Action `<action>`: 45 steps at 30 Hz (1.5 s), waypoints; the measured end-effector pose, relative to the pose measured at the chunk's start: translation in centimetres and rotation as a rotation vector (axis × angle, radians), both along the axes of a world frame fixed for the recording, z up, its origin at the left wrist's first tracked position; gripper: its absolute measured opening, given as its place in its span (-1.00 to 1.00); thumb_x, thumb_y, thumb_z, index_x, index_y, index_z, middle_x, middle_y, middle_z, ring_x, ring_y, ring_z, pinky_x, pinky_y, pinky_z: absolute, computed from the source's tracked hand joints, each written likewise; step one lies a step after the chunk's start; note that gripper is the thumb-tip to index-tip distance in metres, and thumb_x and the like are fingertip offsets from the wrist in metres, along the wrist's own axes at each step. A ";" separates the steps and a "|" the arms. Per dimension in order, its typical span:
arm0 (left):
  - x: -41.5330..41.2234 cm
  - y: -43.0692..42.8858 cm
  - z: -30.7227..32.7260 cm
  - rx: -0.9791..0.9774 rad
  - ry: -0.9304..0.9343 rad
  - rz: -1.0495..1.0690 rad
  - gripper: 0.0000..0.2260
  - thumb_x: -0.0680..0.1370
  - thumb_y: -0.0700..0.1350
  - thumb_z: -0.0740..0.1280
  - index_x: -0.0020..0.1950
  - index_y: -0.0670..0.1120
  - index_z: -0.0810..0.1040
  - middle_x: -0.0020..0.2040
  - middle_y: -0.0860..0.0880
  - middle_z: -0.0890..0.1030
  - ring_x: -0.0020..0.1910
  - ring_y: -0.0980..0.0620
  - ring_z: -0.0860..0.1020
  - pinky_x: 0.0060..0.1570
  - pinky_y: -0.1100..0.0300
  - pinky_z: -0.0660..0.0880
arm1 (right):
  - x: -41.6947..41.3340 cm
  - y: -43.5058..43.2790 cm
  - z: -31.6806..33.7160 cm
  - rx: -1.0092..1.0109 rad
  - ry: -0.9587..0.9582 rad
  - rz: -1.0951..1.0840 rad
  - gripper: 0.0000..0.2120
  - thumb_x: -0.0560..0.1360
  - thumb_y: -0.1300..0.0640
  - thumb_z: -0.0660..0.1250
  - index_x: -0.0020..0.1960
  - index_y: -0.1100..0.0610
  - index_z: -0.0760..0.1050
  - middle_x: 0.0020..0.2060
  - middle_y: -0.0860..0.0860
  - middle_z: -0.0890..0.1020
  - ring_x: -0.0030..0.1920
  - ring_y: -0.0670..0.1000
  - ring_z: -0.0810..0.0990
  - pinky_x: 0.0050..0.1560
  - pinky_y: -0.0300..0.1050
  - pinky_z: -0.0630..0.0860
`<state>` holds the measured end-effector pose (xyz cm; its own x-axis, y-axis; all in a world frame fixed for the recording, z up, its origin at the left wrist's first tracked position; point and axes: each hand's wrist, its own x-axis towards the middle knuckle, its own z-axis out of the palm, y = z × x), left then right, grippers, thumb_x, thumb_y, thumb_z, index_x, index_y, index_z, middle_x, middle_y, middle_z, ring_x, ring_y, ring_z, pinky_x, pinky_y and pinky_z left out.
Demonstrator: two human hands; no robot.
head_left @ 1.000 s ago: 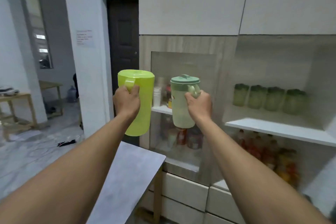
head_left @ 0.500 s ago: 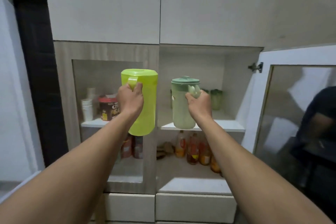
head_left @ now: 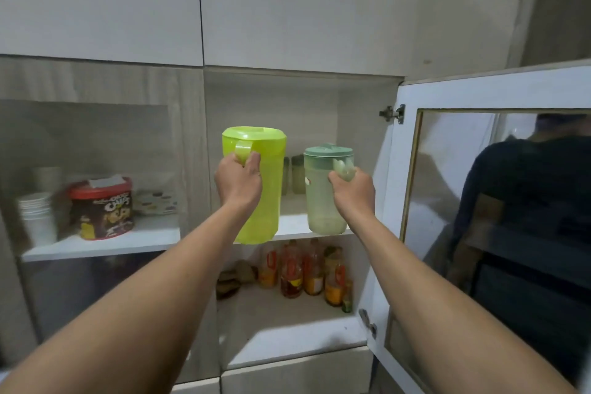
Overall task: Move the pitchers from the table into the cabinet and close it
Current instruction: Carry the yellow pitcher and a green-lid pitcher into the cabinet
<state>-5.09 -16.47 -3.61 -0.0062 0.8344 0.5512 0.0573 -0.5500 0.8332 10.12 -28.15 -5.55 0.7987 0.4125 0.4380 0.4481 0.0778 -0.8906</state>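
Note:
My left hand [head_left: 239, 181] grips the handle of a tall lime-green pitcher [head_left: 267, 182], held upright at the front edge of the cabinet's upper shelf [head_left: 292, 227]. My right hand [head_left: 353, 190] holds a smaller pale-green pitcher [head_left: 319, 198] with a darker green lid by its handle, also upright, at the same shelf's front right. The cabinet's right door [head_left: 499, 208], white-framed with a glass pane, stands swung open to the right. More green pitchers [head_left: 295, 174] stand at the back of the shelf, mostly hidden.
Several bottles [head_left: 307, 269] fill the lower shelf of the open compartment. Behind the closed left glass door [head_left: 96, 201] sit a red-lidded tub [head_left: 102, 208] and stacked white cups [head_left: 36, 217]. White drawers [head_left: 297, 374] lie below. A person's reflection shows in the open door's glass.
I have stepped closer and turned toward the open compartment. Both pitchers have moved forward to the upper shelf's front edge, still in my hands.

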 end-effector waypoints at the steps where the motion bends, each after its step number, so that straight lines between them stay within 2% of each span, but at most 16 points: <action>1: 1.0 0.8 -0.2 0.000 -0.001 -0.004 -0.70 0.52 -0.01 0.28 -0.34 -0.16 0.42 -0.45 -0.04 0.39 -0.39 -0.08 0.35 -0.34 0.06 0.32 | 0.8 0.7 -0.2 -0.005 0.004 -0.012 -0.86 0.49 0.06 0.35 -0.10 0.14 0.57 -0.26 0.02 0.64 -0.28 -0.04 0.56 -0.36 -0.16 0.35; 8: 7.8 6.7 -0.3 -0.038 -0.008 -0.082 -0.71 0.51 -0.02 0.28 -0.35 -0.13 0.39 -0.47 -0.01 0.37 -0.42 -0.08 0.33 -0.38 0.12 0.27 | 6.7 5.7 -0.4 -0.030 0.010 -0.104 -0.87 0.47 0.06 0.38 -0.12 0.14 0.58 -0.28 0.01 0.63 -0.30 -0.02 0.55 -0.35 -0.16 0.39; 13: 12.4 10.9 -0.7 -0.043 -0.015 -0.128 -0.74 0.53 -0.07 0.29 -0.31 -0.16 0.41 -0.45 -0.02 0.37 -0.44 -0.03 0.30 -0.43 0.10 0.23 | 10.6 9.6 -0.5 0.000 0.056 -0.156 -0.87 0.46 0.06 0.38 -0.07 0.12 0.60 -0.23 0.02 0.66 -0.24 0.00 0.60 -0.24 -0.12 0.50; 19: 16.7 14.7 -2.0 -0.077 0.007 -0.138 -0.73 0.55 -0.07 0.28 -0.30 -0.18 0.44 -0.42 -0.05 0.43 -0.43 -0.04 0.38 -0.32 0.14 0.22 | 14.8 13.4 -1.4 -0.007 0.100 -0.195 -0.89 0.47 0.07 0.37 -0.07 0.10 0.57 -0.24 0.03 0.65 -0.28 0.01 0.58 -0.36 -0.17 0.39; 22: 19.1 16.7 -2.5 -0.066 0.006 -0.135 -0.73 0.54 -0.08 0.28 -0.29 -0.21 0.44 -0.43 -0.07 0.41 -0.36 -0.12 0.38 -0.32 0.13 0.21 | 17.0 15.4 -2.0 -0.022 0.107 -0.209 -0.86 0.45 0.05 0.37 -0.07 0.11 0.59 -0.25 0.02 0.64 -0.26 0.05 0.59 -0.32 -0.16 0.39; 25: 22.0 18.7 -3.5 -0.077 0.017 -0.154 -0.71 0.54 -0.08 0.28 -0.33 -0.18 0.40 -0.45 -0.06 0.40 -0.40 -0.10 0.37 -0.33 0.13 0.24 | 19.7 17.7 -3.0 -0.032 0.134 -0.216 -0.85 0.45 0.05 0.38 -0.07 0.11 0.60 -0.27 0.02 0.63 -0.27 0.05 0.57 -0.34 -0.16 0.38; 30: 27.1 22.3 -5.2 -0.098 0.053 -0.104 -0.68 0.54 -0.04 0.29 -0.36 -0.17 0.40 -0.46 -0.07 0.42 -0.37 -0.13 0.44 -0.33 0.09 0.31 | 24.7 22.4 -5.0 -0.048 0.130 -0.181 -0.81 0.45 0.05 0.39 -0.01 0.13 0.62 -0.23 0.05 0.65 -0.21 0.09 0.61 -0.20 -0.10 0.48; 32: 28.6 23.3 -6.0 -0.110 0.052 -0.094 -0.66 0.54 -0.05 0.29 -0.40 -0.12 0.38 -0.48 -0.07 0.43 -0.37 -0.16 0.49 -0.32 0.06 0.37 | 26.2 23.6 -5.7 -0.061 0.116 -0.173 -0.82 0.47 0.06 0.40 -0.01 0.14 0.62 -0.24 0.04 0.64 -0.23 0.07 0.60 -0.20 -0.12 0.44; 34: 30.6 24.4 -6.5 -0.113 0.042 -0.086 -0.68 0.55 -0.07 0.29 -0.39 -0.14 0.41 -0.44 -0.09 0.47 -0.34 -0.17 0.51 -0.32 0.05 0.37 | 28.4 25.4 -6.3 -0.060 0.110 -0.164 -0.84 0.48 0.07 0.41 -0.01 0.15 0.62 -0.23 0.06 0.66 -0.22 0.08 0.61 -0.20 -0.16 0.41; 37: 33.2 26.0 -7.4 -0.120 0.052 -0.086 -0.75 0.57 -0.11 0.28 -0.27 -0.19 0.46 -0.34 -0.15 0.51 -0.31 -0.15 0.47 -0.29 0.11 0.25 | 30.9 27.7 -7.0 -0.076 0.116 -0.135 -0.91 0.50 0.12 0.41 -0.04 0.13 0.57 -0.22 0.05 0.63 -0.20 0.07 0.60 -0.28 -0.19 0.38; 41: 36.0 28.1 -9.4 -0.113 0.080 -0.052 -0.70 0.59 -0.09 0.28 -0.28 -0.21 0.38 -0.32 -0.31 0.50 -0.27 -0.28 0.51 -0.26 -0.03 0.38 | 33.4 30.3 -8.5 -0.076 0.126 -0.094 -0.89 0.48 0.16 0.43 -0.03 0.18 0.59 -0.19 0.06 0.64 -0.19 0.06 0.56 -0.17 -0.19 0.38; 45: 37.8 29.6 -10.5 -0.111 0.131 0.001 -0.65 0.61 -0.09 0.28 -0.34 -0.14 0.30 -0.42 -0.12 0.39 -0.36 -0.18 0.42 -0.31 0.07 0.24 | 35.4 32.6 -10.4 -0.079 0.101 -0.033 -0.91 0.50 0.19 0.42 -0.04 0.17 0.54 -0.20 0.08 0.60 -0.17 0.08 0.55 -0.13 -0.13 0.41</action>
